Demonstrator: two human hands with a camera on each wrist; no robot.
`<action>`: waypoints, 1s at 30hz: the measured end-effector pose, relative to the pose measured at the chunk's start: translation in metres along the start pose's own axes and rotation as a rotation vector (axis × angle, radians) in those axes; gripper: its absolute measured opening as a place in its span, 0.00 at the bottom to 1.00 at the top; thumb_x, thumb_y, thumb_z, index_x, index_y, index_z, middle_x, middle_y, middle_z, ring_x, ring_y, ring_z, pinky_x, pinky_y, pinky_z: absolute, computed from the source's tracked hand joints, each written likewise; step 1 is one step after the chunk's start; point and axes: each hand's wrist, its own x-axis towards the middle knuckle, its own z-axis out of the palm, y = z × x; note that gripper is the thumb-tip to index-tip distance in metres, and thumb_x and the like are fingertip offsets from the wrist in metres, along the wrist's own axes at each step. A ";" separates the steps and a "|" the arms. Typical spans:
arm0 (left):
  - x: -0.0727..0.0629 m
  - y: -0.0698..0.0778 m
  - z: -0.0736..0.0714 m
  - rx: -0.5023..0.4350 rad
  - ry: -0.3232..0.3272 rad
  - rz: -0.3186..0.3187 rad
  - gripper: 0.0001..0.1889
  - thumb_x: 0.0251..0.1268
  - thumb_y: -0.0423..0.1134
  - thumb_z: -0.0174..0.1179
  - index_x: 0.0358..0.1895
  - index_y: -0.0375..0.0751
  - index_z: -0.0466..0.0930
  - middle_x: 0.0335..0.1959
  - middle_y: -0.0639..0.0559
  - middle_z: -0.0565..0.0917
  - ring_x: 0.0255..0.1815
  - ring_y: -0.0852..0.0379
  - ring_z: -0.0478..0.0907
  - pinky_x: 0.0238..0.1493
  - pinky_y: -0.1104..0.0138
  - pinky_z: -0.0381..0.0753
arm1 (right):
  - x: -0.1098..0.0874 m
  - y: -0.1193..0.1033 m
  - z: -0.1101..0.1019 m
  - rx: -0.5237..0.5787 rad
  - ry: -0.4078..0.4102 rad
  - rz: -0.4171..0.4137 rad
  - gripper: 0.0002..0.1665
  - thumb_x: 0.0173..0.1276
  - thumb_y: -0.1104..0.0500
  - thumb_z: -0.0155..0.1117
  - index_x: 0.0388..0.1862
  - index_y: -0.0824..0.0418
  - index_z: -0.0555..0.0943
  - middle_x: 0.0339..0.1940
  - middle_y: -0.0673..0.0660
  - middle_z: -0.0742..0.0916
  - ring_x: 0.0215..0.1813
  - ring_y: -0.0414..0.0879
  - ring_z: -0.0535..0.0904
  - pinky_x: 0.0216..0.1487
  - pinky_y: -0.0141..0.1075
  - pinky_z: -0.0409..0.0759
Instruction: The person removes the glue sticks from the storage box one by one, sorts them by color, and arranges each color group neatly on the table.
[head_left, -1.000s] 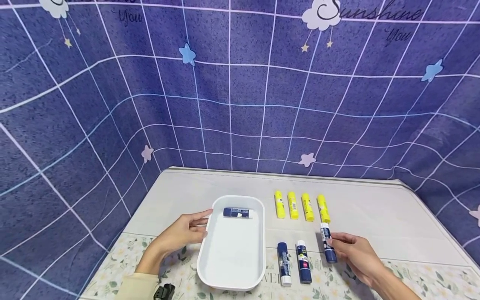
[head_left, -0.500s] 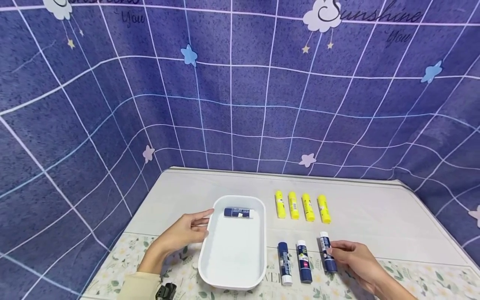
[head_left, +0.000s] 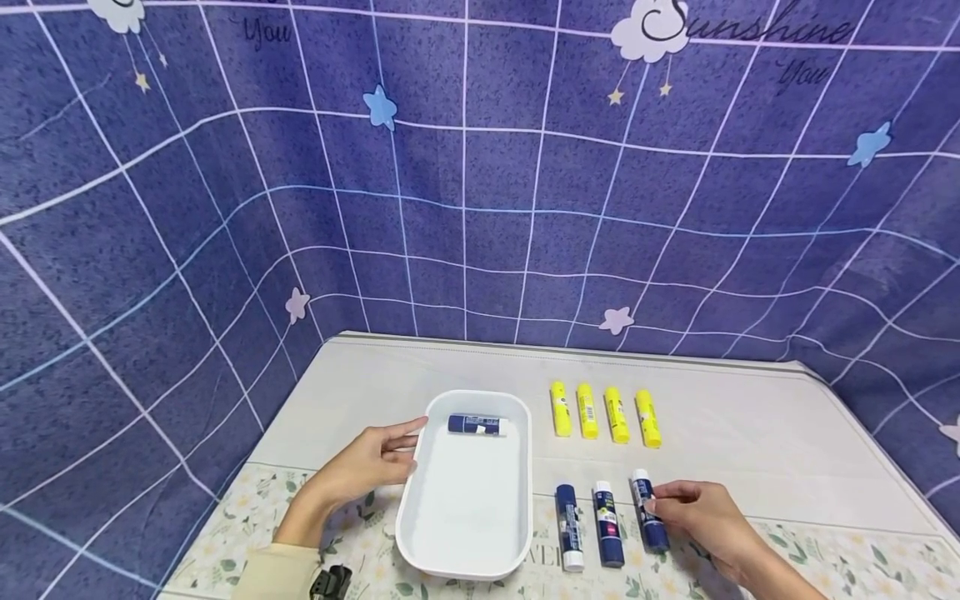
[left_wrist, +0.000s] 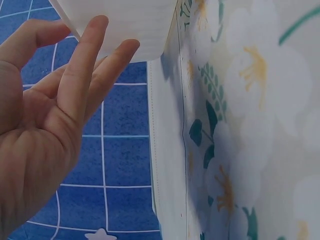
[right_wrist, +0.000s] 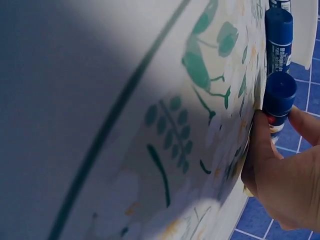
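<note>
My right hand (head_left: 705, 518) pinches a dark blue glue stick with a white end (head_left: 652, 531) at the table's right front. The right wrist view shows thumb and finger either side of this glue stick (right_wrist: 280, 95). To its left, two more blue glue sticks lie roughly parallel, a white-topped one (head_left: 608, 529) and one with its white end toward me (head_left: 569, 529). My left hand (head_left: 363, 464) rests its fingers against the left side of a white tray (head_left: 465, 508). In the left wrist view, extended fingers (left_wrist: 80, 75) touch the tray's outer wall (left_wrist: 135, 30).
One blue glue stick (head_left: 477, 426) lies crosswise at the tray's far end. Several yellow glue sticks (head_left: 615, 415) form a row behind the blue ones. A flowered cloth (head_left: 840, 554) covers the table's front, and a blue grid-patterned curtain (head_left: 495, 183) hangs behind.
My right hand has drawn its glue stick toward me, away from the yellow row, then slightly left, closer to the other blue ones. The left hand stays at the tray.
</note>
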 end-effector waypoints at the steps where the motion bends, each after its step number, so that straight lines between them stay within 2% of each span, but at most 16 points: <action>1: 0.000 0.000 0.000 -0.001 -0.002 0.001 0.39 0.67 0.27 0.60 0.79 0.24 0.53 0.73 0.21 0.67 0.74 0.26 0.68 0.59 0.67 0.87 | 0.000 0.000 0.000 -0.027 0.004 0.000 0.29 0.62 0.58 0.77 0.57 0.74 0.82 0.44 0.60 0.89 0.41 0.43 0.84 0.41 0.38 0.89; 11: -0.002 0.000 0.000 0.005 0.006 -0.007 0.39 0.68 0.28 0.61 0.79 0.24 0.53 0.73 0.21 0.67 0.74 0.26 0.68 0.59 0.67 0.87 | -0.006 -0.008 0.004 -0.267 0.034 -0.086 0.24 0.60 0.54 0.77 0.50 0.68 0.87 0.39 0.53 0.90 0.39 0.43 0.84 0.38 0.38 0.87; 16: -0.001 0.000 -0.001 -0.001 0.003 0.007 0.39 0.68 0.27 0.60 0.79 0.23 0.53 0.73 0.20 0.66 0.74 0.25 0.67 0.60 0.65 0.87 | -0.004 -0.013 0.002 -0.321 0.017 -0.125 0.23 0.60 0.53 0.77 0.50 0.66 0.87 0.38 0.53 0.91 0.40 0.44 0.86 0.39 0.39 0.88; 21: 0.000 0.000 -0.001 -0.008 -0.001 0.004 0.39 0.68 0.26 0.60 0.79 0.23 0.52 0.74 0.20 0.66 0.74 0.25 0.66 0.60 0.65 0.87 | -0.003 -0.020 -0.010 -0.290 -0.027 -0.162 0.28 0.66 0.51 0.74 0.55 0.71 0.84 0.41 0.56 0.91 0.38 0.46 0.89 0.42 0.41 0.90; 23: 0.000 0.000 -0.001 -0.004 -0.002 0.001 0.39 0.68 0.26 0.61 0.79 0.23 0.52 0.74 0.21 0.66 0.74 0.25 0.67 0.60 0.65 0.87 | -0.002 -0.024 -0.017 -0.247 -0.043 -0.208 0.30 0.69 0.52 0.71 0.59 0.75 0.81 0.45 0.62 0.91 0.40 0.49 0.90 0.45 0.43 0.92; 27: 0.000 0.000 0.000 0.005 0.002 -0.007 0.39 0.68 0.27 0.61 0.79 0.24 0.53 0.74 0.21 0.66 0.74 0.26 0.68 0.60 0.65 0.87 | 0.000 -0.039 -0.031 -0.148 -0.083 -0.342 0.32 0.74 0.56 0.65 0.66 0.79 0.74 0.56 0.70 0.88 0.47 0.50 0.91 0.53 0.38 0.91; 30: 0.001 0.000 0.000 0.005 0.005 -0.014 0.39 0.69 0.27 0.61 0.80 0.26 0.54 0.74 0.22 0.67 0.74 0.27 0.68 0.60 0.65 0.87 | 0.001 -0.054 -0.035 -0.085 -0.118 -0.438 0.32 0.75 0.57 0.65 0.68 0.78 0.73 0.56 0.69 0.88 0.49 0.45 0.90 0.54 0.33 0.90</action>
